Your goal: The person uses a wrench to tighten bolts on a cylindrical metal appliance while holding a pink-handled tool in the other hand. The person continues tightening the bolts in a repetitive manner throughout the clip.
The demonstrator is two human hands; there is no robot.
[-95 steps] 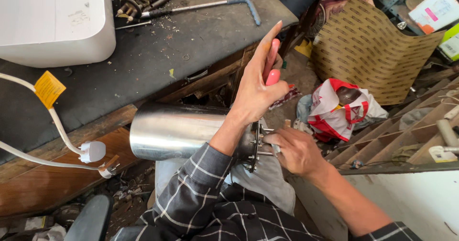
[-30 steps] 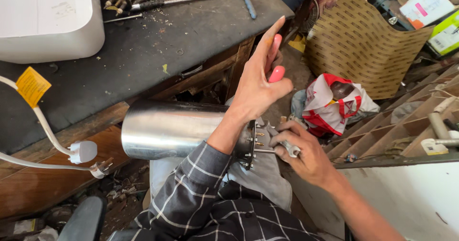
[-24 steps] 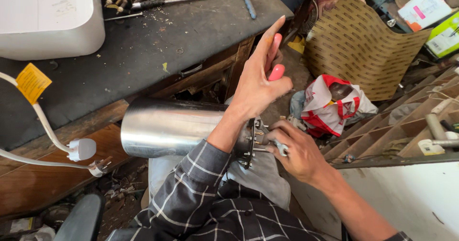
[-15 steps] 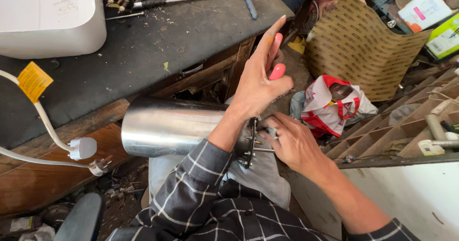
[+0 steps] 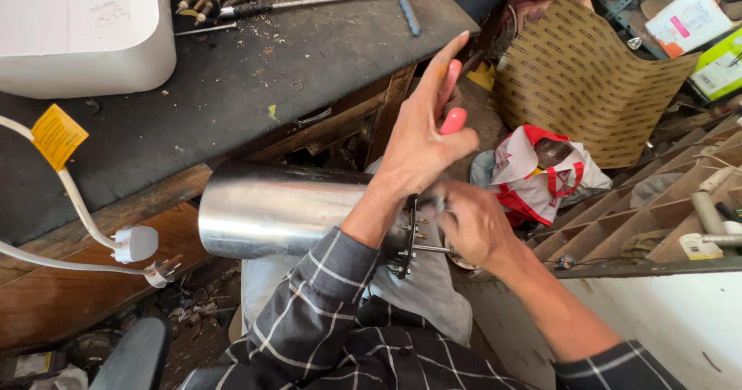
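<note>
A shiny steel cylinder (image 5: 278, 208) lies on its side across my lap. At its right end is a dark flange (image 5: 403, 239) with several bolts sticking out. My left hand (image 5: 421, 139) rests on that end with its fingers stretched upward, and a pink-handled tool (image 5: 450, 100) is pinned between them. My right hand (image 5: 468, 224) is closed around a small fitting on the flange, fingers curled at the bolts. What it pinches is hidden.
A dark-topped wooden bench (image 5: 255, 81) stands ahead with a white appliance (image 5: 81, 27), a long T-handle wrench (image 5: 325, 2) and a white cable with plug (image 5: 131, 243). To the right lie patterned cardboard (image 5: 595, 81), a red-and-white bag (image 5: 541, 177) and wooden racks (image 5: 641, 220).
My right hand has kept working at the flange bolts, shifting slightly up and in against the flange. The left hand and cylinder have stayed put.
</note>
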